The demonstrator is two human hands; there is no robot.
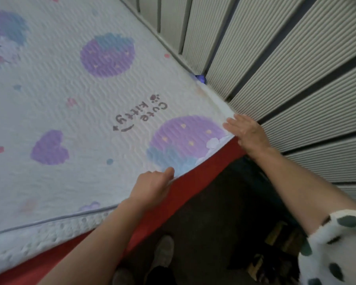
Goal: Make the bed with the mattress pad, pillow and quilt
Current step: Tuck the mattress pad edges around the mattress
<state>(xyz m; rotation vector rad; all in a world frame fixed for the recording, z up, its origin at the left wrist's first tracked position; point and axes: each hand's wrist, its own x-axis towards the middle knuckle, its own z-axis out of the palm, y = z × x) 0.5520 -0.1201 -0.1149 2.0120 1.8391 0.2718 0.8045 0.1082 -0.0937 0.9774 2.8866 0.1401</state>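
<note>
From the head view, the mattress pad [70, 99], white and quilted with purple hearts and rounds and the words "Cute Kitty", lies spread over the bed and reaches its near corner, where the bed meets the ribbed wall panels [296, 79]. The left hand [152, 182] has its fingers curled at the pad's near edge with the thumb on top, pinching the hem, which looks meant to draw the cloth taut along the red bed side [193, 177]. The right hand [247, 132] lies flat on the very corner beside the wall, its fingers [232, 122] straight and holding nothing, seemingly pinning that corner so it won't creep while the other hand tugs. A spotted sleeve [337, 243] is pushed up the right arm. Below, a shoe [162, 254] stands on the dark floor. I see no pillow or quilt, so I judge this the first layer being squared off.
</note>
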